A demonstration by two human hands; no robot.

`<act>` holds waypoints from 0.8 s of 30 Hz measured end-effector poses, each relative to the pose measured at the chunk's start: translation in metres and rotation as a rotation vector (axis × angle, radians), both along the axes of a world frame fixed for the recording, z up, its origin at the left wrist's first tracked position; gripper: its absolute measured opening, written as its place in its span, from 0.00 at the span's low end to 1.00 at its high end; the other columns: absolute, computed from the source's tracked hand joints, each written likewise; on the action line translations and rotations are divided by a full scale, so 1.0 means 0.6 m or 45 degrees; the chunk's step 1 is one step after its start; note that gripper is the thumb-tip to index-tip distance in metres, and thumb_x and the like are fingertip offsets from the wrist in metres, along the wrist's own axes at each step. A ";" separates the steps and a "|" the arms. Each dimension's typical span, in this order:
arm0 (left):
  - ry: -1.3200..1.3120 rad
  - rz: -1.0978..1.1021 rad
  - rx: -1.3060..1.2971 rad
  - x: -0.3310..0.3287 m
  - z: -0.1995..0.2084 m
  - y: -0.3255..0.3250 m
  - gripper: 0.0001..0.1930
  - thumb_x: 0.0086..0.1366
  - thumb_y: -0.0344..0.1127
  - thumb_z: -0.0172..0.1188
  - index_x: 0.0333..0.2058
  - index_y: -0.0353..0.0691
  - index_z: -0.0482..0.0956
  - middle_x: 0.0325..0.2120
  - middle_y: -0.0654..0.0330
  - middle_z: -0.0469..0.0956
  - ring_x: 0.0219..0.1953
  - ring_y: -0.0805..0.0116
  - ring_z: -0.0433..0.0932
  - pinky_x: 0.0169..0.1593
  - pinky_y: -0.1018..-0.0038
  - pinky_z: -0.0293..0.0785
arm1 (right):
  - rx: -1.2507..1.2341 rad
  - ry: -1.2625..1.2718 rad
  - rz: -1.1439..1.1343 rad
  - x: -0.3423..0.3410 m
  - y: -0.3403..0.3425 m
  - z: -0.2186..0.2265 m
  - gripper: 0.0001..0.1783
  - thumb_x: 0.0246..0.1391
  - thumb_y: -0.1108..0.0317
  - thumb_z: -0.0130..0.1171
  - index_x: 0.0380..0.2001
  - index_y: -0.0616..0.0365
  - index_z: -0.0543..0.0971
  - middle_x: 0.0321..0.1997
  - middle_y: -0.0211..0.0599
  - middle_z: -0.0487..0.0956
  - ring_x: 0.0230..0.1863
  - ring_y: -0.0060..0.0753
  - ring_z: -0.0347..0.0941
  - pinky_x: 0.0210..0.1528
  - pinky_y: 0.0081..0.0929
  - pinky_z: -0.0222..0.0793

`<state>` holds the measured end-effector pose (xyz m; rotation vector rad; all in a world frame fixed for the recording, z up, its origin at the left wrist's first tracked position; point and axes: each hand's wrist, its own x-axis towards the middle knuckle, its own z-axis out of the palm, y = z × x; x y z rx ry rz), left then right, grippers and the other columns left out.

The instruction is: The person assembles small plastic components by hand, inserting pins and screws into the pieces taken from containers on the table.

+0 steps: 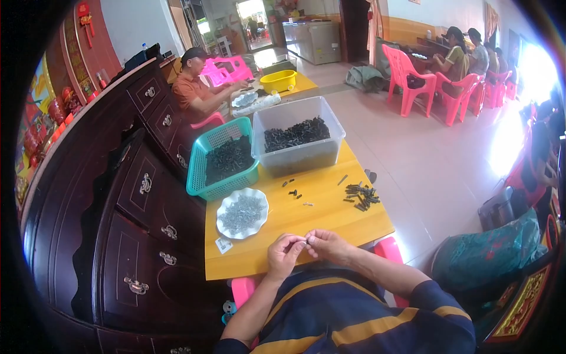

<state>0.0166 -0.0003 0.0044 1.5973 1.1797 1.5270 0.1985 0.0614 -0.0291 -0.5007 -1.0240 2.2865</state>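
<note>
Over the near edge of the yellow wooden table (283,230), my left hand (285,253) and my right hand (328,245) meet, fingertips pinched together. A tiny dark piece shows between them, too small to name. To the left of my hands, a white scalloped plate (224,225) carries many small clear pieces. A pile of short black pieces (361,197) lies to the right, and a few loose black pieces (293,192) are scattered mid-table. Farther back stand a teal plastic basket (224,190) and a clear plastic bin (300,158), both holding many small black parts.
A dark wooden cabinet (127,236) runs along the left. Beyond the table, a person in an orange shirt (193,88) works near a yellow tub (278,81). Pink chairs (407,76) with seated people are at the far right; a green sack (489,248) stands nearer.
</note>
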 end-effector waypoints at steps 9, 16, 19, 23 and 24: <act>0.126 0.015 0.055 -0.006 0.004 0.002 0.04 0.65 0.23 0.66 0.38 0.32 0.85 0.32 0.57 0.82 0.34 0.71 0.82 0.39 0.77 0.78 | 0.015 -0.045 -0.042 0.002 0.001 0.006 0.07 0.70 0.67 0.56 0.48 0.54 0.77 0.38 0.24 0.79 0.37 0.15 0.76 0.43 0.16 0.76; 0.479 0.134 0.258 0.001 0.027 -0.005 0.09 0.62 0.24 0.68 0.42 0.35 0.86 0.31 0.54 0.82 0.32 0.65 0.83 0.36 0.73 0.77 | -0.006 -0.026 -0.045 0.002 0.002 0.005 0.07 0.70 0.66 0.57 0.48 0.53 0.77 0.39 0.23 0.80 0.37 0.15 0.76 0.43 0.16 0.76; 0.479 0.155 0.224 -0.002 0.029 -0.002 0.10 0.63 0.25 0.68 0.43 0.35 0.86 0.31 0.55 0.81 0.31 0.65 0.82 0.35 0.73 0.76 | -0.061 0.014 -0.041 0.004 0.004 0.007 0.08 0.70 0.66 0.57 0.48 0.53 0.77 0.39 0.24 0.80 0.37 0.16 0.77 0.43 0.16 0.76; 0.338 0.190 0.096 -0.006 0.028 -0.005 0.13 0.63 0.25 0.69 0.47 0.35 0.83 0.30 0.57 0.80 0.30 0.68 0.80 0.35 0.75 0.75 | -0.170 0.092 -0.034 0.006 0.012 0.001 0.08 0.70 0.65 0.57 0.48 0.52 0.77 0.41 0.26 0.81 0.38 0.19 0.77 0.45 0.19 0.76; 0.300 0.210 0.117 -0.005 0.032 -0.008 0.14 0.62 0.25 0.69 0.47 0.35 0.83 0.30 0.57 0.80 0.30 0.69 0.80 0.35 0.75 0.76 | -0.178 0.093 -0.036 0.005 0.011 0.002 0.08 0.70 0.65 0.57 0.48 0.52 0.77 0.41 0.26 0.81 0.38 0.19 0.77 0.45 0.19 0.76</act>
